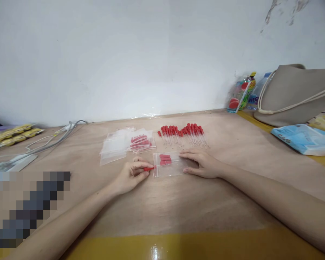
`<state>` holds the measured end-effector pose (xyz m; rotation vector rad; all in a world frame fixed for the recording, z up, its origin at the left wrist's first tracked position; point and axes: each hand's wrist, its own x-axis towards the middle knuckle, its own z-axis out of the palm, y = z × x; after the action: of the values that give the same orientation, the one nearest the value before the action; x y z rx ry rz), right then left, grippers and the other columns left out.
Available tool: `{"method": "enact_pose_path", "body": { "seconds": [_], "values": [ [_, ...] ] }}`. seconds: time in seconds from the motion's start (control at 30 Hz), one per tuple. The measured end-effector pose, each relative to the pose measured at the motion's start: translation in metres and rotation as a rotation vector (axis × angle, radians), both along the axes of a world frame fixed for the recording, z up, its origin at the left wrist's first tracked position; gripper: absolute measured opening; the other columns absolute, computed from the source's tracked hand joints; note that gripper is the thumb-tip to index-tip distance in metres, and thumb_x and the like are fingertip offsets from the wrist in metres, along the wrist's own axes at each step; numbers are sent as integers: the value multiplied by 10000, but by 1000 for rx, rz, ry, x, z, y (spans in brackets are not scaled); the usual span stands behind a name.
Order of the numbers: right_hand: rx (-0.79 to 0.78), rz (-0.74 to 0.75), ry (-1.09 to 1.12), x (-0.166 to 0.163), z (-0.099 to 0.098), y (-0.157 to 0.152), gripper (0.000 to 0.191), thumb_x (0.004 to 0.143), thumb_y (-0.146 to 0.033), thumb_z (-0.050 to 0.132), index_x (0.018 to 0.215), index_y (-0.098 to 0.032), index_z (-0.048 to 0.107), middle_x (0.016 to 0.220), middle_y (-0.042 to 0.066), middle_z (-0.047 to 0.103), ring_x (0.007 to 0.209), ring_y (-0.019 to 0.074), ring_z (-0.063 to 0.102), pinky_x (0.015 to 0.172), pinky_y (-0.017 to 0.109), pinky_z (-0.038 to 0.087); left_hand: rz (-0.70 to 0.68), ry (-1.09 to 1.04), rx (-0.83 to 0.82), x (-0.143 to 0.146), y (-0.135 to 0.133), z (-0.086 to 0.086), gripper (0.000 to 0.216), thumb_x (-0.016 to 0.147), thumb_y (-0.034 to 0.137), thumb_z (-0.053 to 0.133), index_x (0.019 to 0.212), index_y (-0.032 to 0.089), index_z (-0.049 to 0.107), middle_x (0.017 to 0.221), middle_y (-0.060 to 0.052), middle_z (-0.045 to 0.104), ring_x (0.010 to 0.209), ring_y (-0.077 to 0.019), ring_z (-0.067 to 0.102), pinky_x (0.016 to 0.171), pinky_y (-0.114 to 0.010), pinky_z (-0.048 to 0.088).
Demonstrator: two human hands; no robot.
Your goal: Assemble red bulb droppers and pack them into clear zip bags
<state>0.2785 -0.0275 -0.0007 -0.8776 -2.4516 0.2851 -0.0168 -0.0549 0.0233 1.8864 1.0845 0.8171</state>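
My left hand [134,173] pinches a dropper by its red rubber bulb [148,169]. The dropper's front end is at the left end of a clear zip bag [176,169], which lies flat on the table. Inside the bag are several droppers with red bulbs [165,159]. On the bag's right end rest the fingers of my right hand [202,164], stretched out, thumb and forefinger apart. Behind the bag, loose droppers [182,133] with red bulbs and thin clear tubes lie in two groups.
Left of the loose droppers lie a filled bag [141,142] and a stack of flat bags [113,146]. Cables [54,139] and yellow packs [16,134] are at the left. Bottles [241,93], a grey bag [295,92] and a blue packet [304,139] stand or lie right.
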Motion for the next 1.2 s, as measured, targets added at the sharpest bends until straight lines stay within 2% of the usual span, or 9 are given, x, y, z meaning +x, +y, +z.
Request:
{"method": "enact_pose_path", "body": {
  "seconds": [0.1, 0.27, 0.43, 0.63, 0.87, 1.0, 1.07, 1.2],
  "values": [
    [-10, -4, -2, 0, 1, 0, 532, 768, -455, 554, 1210, -163, 507, 1207, 132, 523, 1115, 238, 477, 944, 413, 389, -56, 30, -19, -1, 5, 3, 215, 758, 263, 581, 953, 177, 615, 961, -66, 599, 874, -152, 581, 801, -304, 475],
    [-16, -7, 7, 0, 0, 0, 531, 770, -456, 553, 1211, -167, 504, 1207, 128, 524, 1110, 235, 481, 940, 417, 392, -24, 7, 6, 5, 15, 2, 294, 719, 252, 636, 980, 149, 546, 875, -58, 621, 792, -141, 586, 766, -312, 479],
    [-9, 7, 32, -1, 0, 0, 524, 765, -445, 564, 1209, -173, 505, 1188, 129, 536, 1091, 238, 496, 927, 423, 402, -9, -60, -70, 7, 17, 3, 366, 665, 255, 680, 966, 150, 502, 822, -46, 634, 731, -133, 602, 722, -298, 479],
    [1, 3, 19, -1, 1, -1, 508, 771, -447, 554, 1199, -175, 514, 1185, 127, 538, 1094, 241, 493, 926, 422, 403, 56, -20, -123, -3, 15, 9, 339, 653, 281, 686, 926, 157, 527, 772, -37, 650, 689, -126, 603, 662, -265, 460],
    [-9, 0, 9, 0, -1, 0, 517, 773, -463, 545, 1209, -187, 506, 1194, 119, 536, 1108, 240, 483, 933, 429, 397, 47, -36, -125, 14, 12, 4, 374, 642, 298, 697, 948, 151, 541, 803, -48, 678, 648, -125, 597, 609, -250, 443],
    [-10, 0, 12, 0, -1, 0, 525, 773, -459, 547, 1210, -173, 506, 1194, 126, 533, 1109, 236, 482, 938, 418, 396, 29, 65, -93, 19, 15, 2, 381, 629, 269, 706, 960, 153, 556, 806, -46, 683, 555, -98, 552, 537, -227, 404],
    [-12, 3, 16, 0, -1, 0, 524, 773, -463, 545, 1210, -178, 506, 1196, 123, 532, 1106, 236, 484, 935, 419, 400, 33, 49, -102, 18, 17, 5, 385, 625, 260, 709, 961, 151, 555, 796, -45, 684, 578, -108, 570, 565, -240, 419],
    [-15, 4, 24, 0, -2, 1, 516, 773, -467, 545, 1206, -190, 508, 1190, 118, 537, 1100, 238, 489, 929, 426, 400, 122, -113, -166, 19, 20, 7, 380, 604, 280, 727, 912, 148, 547, 773, -41, 678, 656, -136, 613, 677, -295, 459]
  ]
}}
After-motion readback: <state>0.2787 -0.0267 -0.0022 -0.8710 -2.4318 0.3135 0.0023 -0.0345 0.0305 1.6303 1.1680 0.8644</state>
